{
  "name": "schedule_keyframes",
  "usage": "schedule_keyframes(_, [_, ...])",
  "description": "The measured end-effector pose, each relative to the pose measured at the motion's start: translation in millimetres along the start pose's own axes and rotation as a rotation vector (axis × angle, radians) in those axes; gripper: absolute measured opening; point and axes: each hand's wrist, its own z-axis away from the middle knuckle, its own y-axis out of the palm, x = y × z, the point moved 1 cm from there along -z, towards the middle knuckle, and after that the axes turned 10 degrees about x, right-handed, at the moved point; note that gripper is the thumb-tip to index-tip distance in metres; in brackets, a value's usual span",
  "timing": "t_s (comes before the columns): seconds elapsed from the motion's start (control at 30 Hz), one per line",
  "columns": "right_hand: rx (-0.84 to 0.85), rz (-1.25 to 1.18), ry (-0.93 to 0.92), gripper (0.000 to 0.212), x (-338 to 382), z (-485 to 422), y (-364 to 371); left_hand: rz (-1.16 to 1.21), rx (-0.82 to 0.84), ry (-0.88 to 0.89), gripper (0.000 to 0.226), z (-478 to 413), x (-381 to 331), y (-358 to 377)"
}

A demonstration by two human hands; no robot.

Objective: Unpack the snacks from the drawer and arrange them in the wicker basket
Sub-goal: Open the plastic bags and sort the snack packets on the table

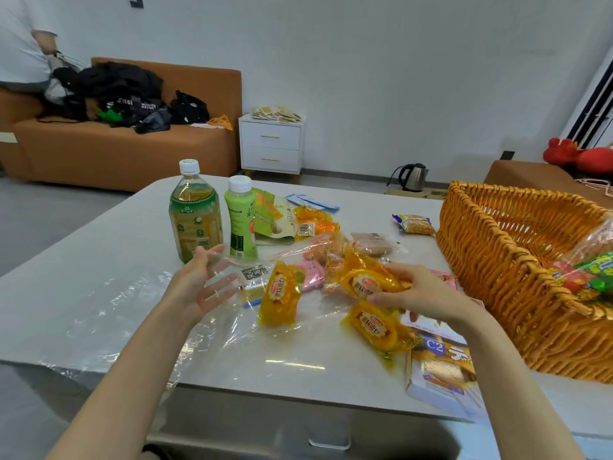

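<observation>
My right hand [421,293] grips a yellow bread packet [365,282] just above the table, fingers curled round its right end. Two more yellow packets lie close by, one upright-ish [280,293] to the left and one [378,330] below my hand. My left hand [202,282] hovers open, palm facing right, over a clear plastic bag [185,327] spread on the table. The wicker basket [497,260] stands at the right with red and green snack packs [590,273] inside it. Pink and orange packets [315,277] lie between my hands.
A tea bottle [194,214] and a green drink bottle [241,220] stand behind my left hand. Several small packets lie further back, one near the basket [414,224]. A snack box [441,366] lies at the table's front edge. A white drawer unit [270,146], sofa and kettle stand beyond.
</observation>
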Motion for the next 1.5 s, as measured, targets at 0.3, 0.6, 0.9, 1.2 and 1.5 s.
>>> schedule_keyframes(0.3, [0.121,-0.008,-0.076,0.047,15.5,-5.3,12.5,-0.163,0.207,-0.048,0.037,-0.5,1.4,12.3])
schedule_keyframes(0.6, [0.239,0.129,-0.107,0.062,10.5,-14.8,28.9,-0.294,0.187,-0.058,0.045,-4.4,9.0,16.2])
schedule_keyframes(0.9, [0.308,0.109,-0.112,0.048,20.9,-30.6,63.9,-0.266,0.317,-0.139,0.043,-4.2,18.7,16.9])
schedule_keyframes(1.2, [0.154,0.068,-0.11,0.066,31.0,-46.6,93.2,-0.305,0.447,-0.086,0.039,-2.6,22.5,29.4])
schedule_keyframes(1.5, [0.095,-0.015,-0.233,0.018,33.0,-35.1,85.1,-0.24,0.236,-0.004,0.044,-11.3,18.9,25.5])
